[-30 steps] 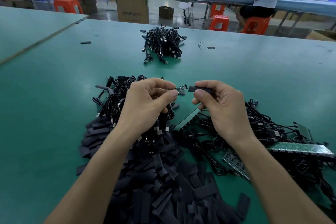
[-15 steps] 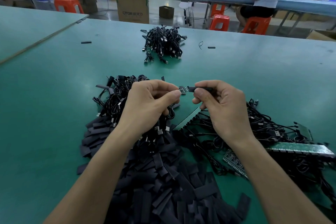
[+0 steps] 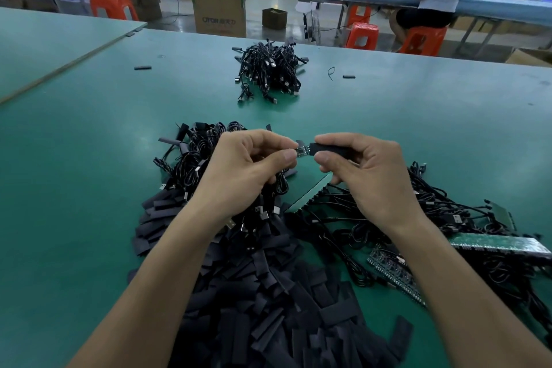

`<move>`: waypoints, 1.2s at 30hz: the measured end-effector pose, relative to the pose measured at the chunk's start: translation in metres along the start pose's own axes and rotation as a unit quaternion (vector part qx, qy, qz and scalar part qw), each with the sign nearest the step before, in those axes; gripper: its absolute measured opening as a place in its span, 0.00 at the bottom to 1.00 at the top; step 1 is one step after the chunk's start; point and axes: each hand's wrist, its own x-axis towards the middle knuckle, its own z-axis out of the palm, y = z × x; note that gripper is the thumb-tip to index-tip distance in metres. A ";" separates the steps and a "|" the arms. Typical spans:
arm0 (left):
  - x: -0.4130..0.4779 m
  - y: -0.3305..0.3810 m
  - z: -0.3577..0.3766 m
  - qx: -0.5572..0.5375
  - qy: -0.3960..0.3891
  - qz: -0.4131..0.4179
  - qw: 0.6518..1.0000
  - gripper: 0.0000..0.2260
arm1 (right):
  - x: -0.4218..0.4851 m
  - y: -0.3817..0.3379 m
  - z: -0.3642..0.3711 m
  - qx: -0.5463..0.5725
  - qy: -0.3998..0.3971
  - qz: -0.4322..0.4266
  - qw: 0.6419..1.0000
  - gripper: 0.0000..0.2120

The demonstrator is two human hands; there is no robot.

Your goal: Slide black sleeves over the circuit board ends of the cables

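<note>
1. The board (image 3: pixel 302 151) on a cable's end is pinched by the left grip (image 3: pixel 248 176) between thumb and forefinger, held at the centre of the view above the counter (image 3: pixel 89 188).
2. A sleeve (image 3: pixel 330 149) is held by the right grip (image 3: pixel 369 179) between thumb and forefinger, just at 3 o'clock of the board, with its open mouth turned to 9 o'clock.
3. A second ago a gap was seen between sleeve and board. That gap is now closed, and the mouth is set on the board's 3 o'clock edge. Most of the board is left bare between the two thumbs.
4. The insertion is therefore judged begun but not finished: the sleeve is yet to be pushed toward 9 o'clock until the board is covered.
5. A catch of the mouth on the board's corners is judged likely, so a straight, level push is called for.
6. Loose sleeves (image 3: pixel 268 293) are heaped at 6 o'clock, and cables (image 3: pixel 200 152) are piled under the left grip at 9 o'clock.
7. A tangle (image 3: pixel 433 212) with board strips (image 3: pixel 501 243) is spread at 4 o'clock, and a bundle (image 3: pixel 268 72), presumably finished, is seen at 12 o'clock, well apart.
</note>
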 end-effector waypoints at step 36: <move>0.000 -0.005 0.004 0.092 -0.033 -0.001 0.995 0.05 | -0.003 -0.002 0.005 0.061 -0.026 0.023 0.998 0.10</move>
